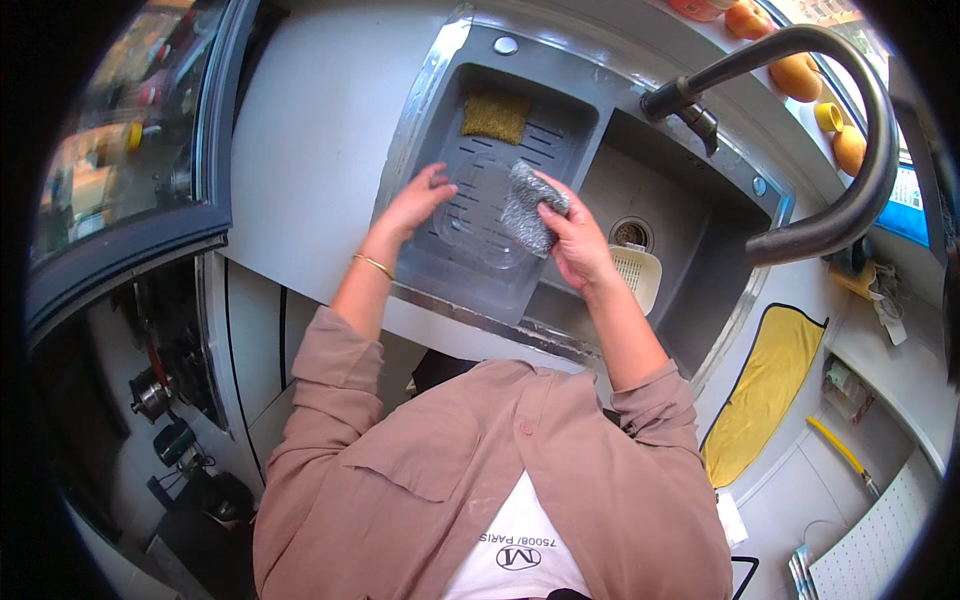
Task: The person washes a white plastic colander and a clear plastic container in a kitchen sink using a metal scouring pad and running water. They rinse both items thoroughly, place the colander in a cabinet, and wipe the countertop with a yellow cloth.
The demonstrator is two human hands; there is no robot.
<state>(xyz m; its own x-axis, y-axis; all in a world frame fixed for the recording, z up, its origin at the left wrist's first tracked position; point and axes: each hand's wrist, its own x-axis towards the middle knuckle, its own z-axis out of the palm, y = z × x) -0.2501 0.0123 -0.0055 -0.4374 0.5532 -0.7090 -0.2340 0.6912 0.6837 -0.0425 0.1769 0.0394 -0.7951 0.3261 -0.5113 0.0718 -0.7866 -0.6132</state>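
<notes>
A silver scouring pad [529,215] is pinched between the thumb and fingers of my right hand [581,241]. It is held over the grey slotted drain tray [480,291] that sits in the left part of the sink. My left hand [417,199] hovers over the tray's left side, empty, with its fingers apart. Below and between both hands, a clear, see-through container or lid [472,225] lies on the tray floor; its exact kind is hard to tell. A gold scouring pad [496,118] rests at the tray's far end.
A dark curved faucet [814,45] arches over the sink's right side. In the deep basin [592,180], a cream strainer basket [637,279] is by the drain [631,231]. Fruit [796,77] lines the sill. A yellow cloth [765,397] lies on the right counter. An open window sash [214,150] stands left.
</notes>
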